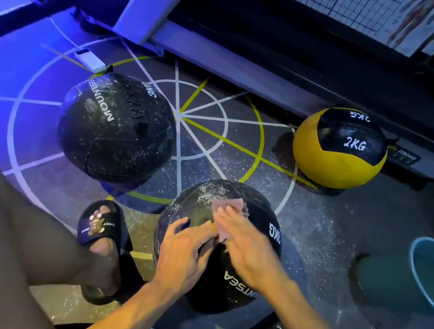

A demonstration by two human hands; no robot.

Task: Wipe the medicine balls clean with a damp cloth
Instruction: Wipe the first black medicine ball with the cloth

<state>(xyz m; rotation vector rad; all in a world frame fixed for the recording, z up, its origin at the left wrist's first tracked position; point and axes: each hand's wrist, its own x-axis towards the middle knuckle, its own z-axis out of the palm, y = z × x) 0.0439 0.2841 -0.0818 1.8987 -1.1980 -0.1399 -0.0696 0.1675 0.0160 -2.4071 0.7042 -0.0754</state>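
Pink cloth [228, 209] under flat right hand [243, 242]; left hand [182, 252] fingertips curled, steadying black ball [233, 286]

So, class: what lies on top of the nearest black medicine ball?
A pink cloth lies on the nearest black ball, pressed flat by the right hand; the left hand rests beside it. The ball's surface beneath cloth and hands is hidden.

Right hand [243, 242] lies flat, fingers straight and pressed down; left hand [181, 255] is beside it, fingers curled, fingertips touching down.
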